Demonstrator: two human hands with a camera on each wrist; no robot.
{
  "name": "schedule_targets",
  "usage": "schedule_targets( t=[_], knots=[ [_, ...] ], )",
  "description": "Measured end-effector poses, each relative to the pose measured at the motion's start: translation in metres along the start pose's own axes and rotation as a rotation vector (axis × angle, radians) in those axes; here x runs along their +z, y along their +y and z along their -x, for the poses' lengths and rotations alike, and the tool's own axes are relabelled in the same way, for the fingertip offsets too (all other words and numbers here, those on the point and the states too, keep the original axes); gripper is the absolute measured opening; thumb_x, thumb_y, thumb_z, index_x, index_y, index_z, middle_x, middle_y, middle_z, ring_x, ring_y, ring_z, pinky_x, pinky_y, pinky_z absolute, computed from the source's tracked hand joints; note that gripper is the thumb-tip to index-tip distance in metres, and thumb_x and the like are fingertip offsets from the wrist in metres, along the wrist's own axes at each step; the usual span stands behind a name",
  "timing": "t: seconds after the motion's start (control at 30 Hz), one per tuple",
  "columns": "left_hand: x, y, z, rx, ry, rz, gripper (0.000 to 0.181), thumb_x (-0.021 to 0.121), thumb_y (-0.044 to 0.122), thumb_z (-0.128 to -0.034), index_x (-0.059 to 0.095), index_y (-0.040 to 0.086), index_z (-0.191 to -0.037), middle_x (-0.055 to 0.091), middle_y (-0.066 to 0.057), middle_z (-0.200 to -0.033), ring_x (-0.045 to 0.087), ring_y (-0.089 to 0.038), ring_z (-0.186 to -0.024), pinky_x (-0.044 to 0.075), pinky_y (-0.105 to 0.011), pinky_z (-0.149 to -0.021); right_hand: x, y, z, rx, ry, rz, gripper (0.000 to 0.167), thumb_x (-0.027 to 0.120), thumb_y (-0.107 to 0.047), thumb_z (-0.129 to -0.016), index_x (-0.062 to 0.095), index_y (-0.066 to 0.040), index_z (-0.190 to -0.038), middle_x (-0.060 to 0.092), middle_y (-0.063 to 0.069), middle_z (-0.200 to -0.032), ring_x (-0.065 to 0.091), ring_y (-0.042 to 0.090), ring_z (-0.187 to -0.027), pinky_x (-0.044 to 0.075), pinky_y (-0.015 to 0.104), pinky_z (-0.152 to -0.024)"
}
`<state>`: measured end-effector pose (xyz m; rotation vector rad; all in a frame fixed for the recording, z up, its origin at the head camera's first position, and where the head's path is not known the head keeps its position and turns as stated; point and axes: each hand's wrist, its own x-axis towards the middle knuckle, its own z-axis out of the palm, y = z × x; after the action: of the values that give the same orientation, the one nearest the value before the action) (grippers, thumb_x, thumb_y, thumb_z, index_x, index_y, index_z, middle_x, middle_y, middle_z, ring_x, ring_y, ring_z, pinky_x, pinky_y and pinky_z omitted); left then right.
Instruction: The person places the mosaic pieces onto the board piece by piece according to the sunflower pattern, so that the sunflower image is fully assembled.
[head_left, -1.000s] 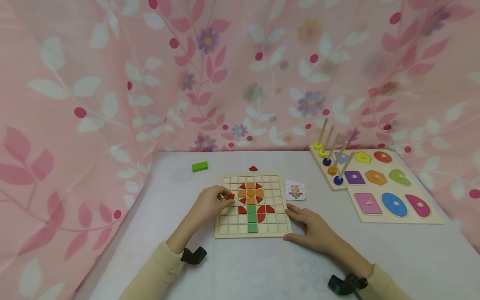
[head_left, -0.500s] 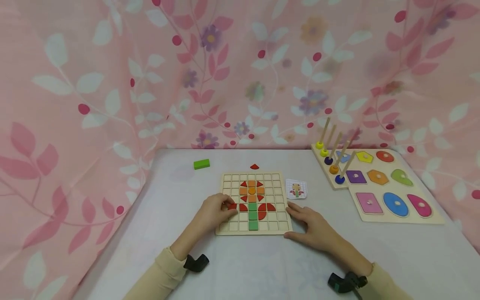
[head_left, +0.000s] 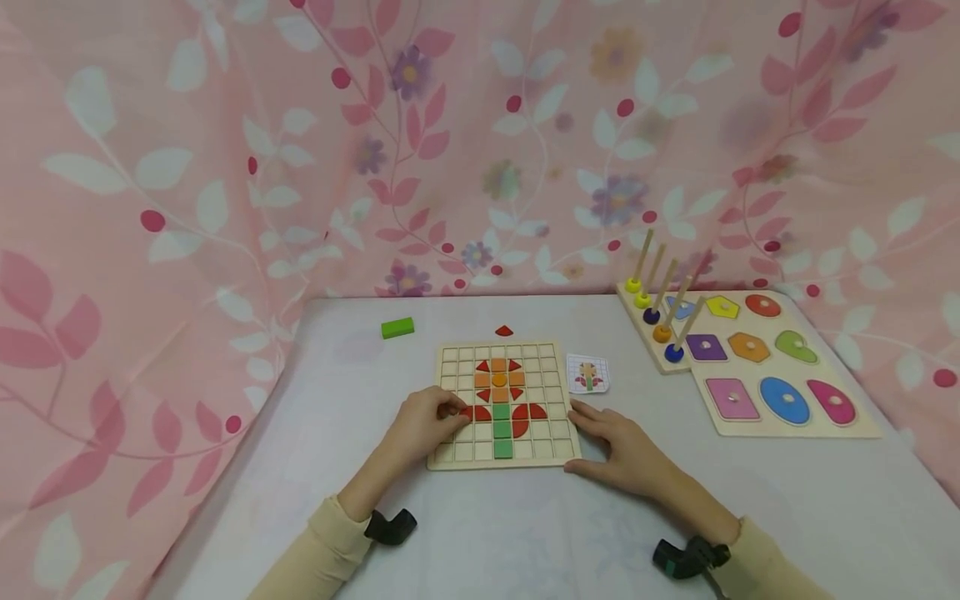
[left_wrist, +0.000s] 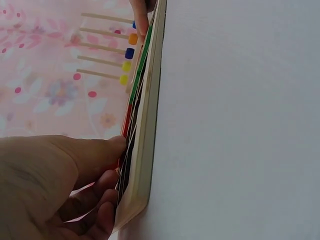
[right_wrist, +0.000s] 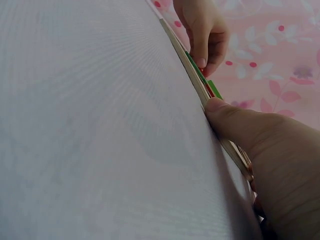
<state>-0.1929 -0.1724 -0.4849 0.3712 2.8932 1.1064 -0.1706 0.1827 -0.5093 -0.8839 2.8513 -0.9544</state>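
The square wooden grid board [head_left: 537,451] lies on the table with a flower pattern of green squares [head_left: 502,429], orange squares, an orange disc [head_left: 499,380] and red pieces. At its left side my left hand [head_left: 422,427] pinches a red piece [head_left: 467,413] between thumb and fingers, low over the grid beside a red quarter-circle [head_left: 482,413]. The fingertips partly hide the held piece. My right hand [head_left: 626,457] rests against the board's right edge, its thumb [right_wrist: 235,120] touching the rim near the front corner and its fingers spread along the side.
A pattern card [head_left: 588,374] lies right of the board. Behind it sits a loose red piece [head_left: 504,331], with a green block [head_left: 397,327] at back left. A shape puzzle [head_left: 828,428] and a peg stand with beads, one blue bead [head_left: 674,353] nearest, occupy the right.
My left hand has brought the red piece down toward the front of the board and inward, beside the other red quarter-circle. The right hand keeps its place at the board's edge.
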Motion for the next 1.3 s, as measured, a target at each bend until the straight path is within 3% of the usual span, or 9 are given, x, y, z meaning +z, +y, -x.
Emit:
schedule_targets(
  t=[0.13, 0.4, 0.63, 0.73, 0.83, 1.03, 1.17, 1.3],
  knots=[
    [0.000, 0.003, -0.002, -0.001, 0.025, 0.007, 0.009, 0.085, 0.019, -0.0918, 0.081, 0.014, -0.098, 0.069, 0.006, -0.091, 0.058, -0.011, -0.083, 0.049, -0.031, -0.076, -0.003, 0.001, -0.003, 0.006, 0.003, 0.011, 0.083, 0.084, -0.055, -0.087, 0.061, -0.005, -0.149, 0.051, 0.012, -0.162, 0.053, 0.040, -0.142, 0.047, 0.060, -0.108],
    [0.002, 0.005, -0.005, -0.034, 0.018, 0.028, 0.013, 0.085, 0.020, -0.0908, 0.081, 0.013, -0.101, 0.067, 0.005, -0.089, 0.056, -0.012, -0.082, 0.048, -0.031, -0.074, -0.007, 0.001, -0.003, 0.026, -0.008, 0.011, 0.084, 0.084, -0.057, -0.087, 0.061, -0.005, -0.149, 0.051, 0.011, -0.162, 0.054, 0.040, -0.141, 0.047, 0.060, -0.107],
    [0.002, -0.004, 0.003, -0.085, -0.010, 0.090, 0.020, 0.087, 0.024, -0.0900, 0.080, 0.011, -0.103, 0.067, 0.005, -0.086, 0.058, -0.012, -0.080, 0.049, -0.026, -0.071, 0.008, -0.003, 0.010, 0.022, 0.003, -0.009, 0.082, 0.084, -0.056, -0.087, 0.063, -0.004, -0.147, 0.053, 0.011, -0.160, 0.056, 0.040, -0.139, 0.047, 0.061, -0.106],
    [0.000, -0.003, 0.000, -0.097, -0.013, 0.115, 0.021, 0.086, 0.026, -0.0909, 0.079, 0.012, -0.104, 0.067, 0.005, -0.085, 0.058, -0.013, -0.080, 0.049, -0.026, -0.070, 0.011, -0.004, 0.016, 0.024, 0.010, -0.014, 0.082, 0.084, -0.056, -0.086, 0.064, -0.003, -0.145, 0.055, 0.012, -0.158, 0.057, 0.040, -0.137, 0.049, 0.060, -0.105],
    [-0.006, 0.003, -0.017, -0.068, 0.005, 0.134, 0.024, 0.085, 0.027, -0.0924, 0.080, 0.010, -0.108, 0.069, 0.004, -0.088, 0.061, -0.014, -0.082, 0.052, -0.028, -0.072, 0.010, -0.004, 0.018, 0.022, 0.030, -0.004, 0.081, 0.086, -0.055, -0.085, 0.066, -0.004, -0.144, 0.057, 0.012, -0.157, 0.059, 0.039, -0.136, 0.049, 0.059, -0.104],
    [-0.017, 0.013, -0.076, 0.020, 0.017, 0.101, 0.031, 0.080, 0.026, -0.0966, 0.078, 0.005, -0.120, 0.075, -0.003, -0.101, 0.066, -0.018, -0.088, 0.055, -0.035, -0.077, 0.003, -0.004, 0.012, 0.008, 0.024, 0.001, 0.082, 0.084, -0.056, -0.086, 0.065, -0.004, -0.145, 0.056, 0.012, -0.158, 0.058, 0.039, -0.137, 0.048, 0.059, -0.105],
    [-0.016, 0.016, -0.112, 0.040, 0.003, 0.076, 0.034, 0.078, 0.023, -0.0984, 0.075, 0.003, -0.126, 0.075, -0.010, -0.111, 0.068, -0.025, -0.098, 0.057, -0.042, -0.086, 0.001, -0.004, 0.007, 0.005, 0.018, 0.013, 0.082, 0.083, -0.057, -0.087, 0.064, -0.004, -0.146, 0.055, 0.012, -0.158, 0.057, 0.040, -0.138, 0.048, 0.060, -0.106],
    [-0.009, 0.018, -0.139, 0.029, -0.012, 0.072, 0.034, 0.075, 0.018, -0.0996, 0.073, 0.001, -0.129, 0.074, -0.014, -0.118, 0.068, -0.030, -0.107, 0.056, -0.045, -0.094, -0.001, -0.003, 0.002, 0.003, 0.022, 0.019, 0.082, 0.084, -0.056, -0.086, 0.064, -0.004, -0.146, 0.055, 0.011, -0.158, 0.057, 0.039, -0.138, 0.048, 0.059, -0.106]
  ],
)
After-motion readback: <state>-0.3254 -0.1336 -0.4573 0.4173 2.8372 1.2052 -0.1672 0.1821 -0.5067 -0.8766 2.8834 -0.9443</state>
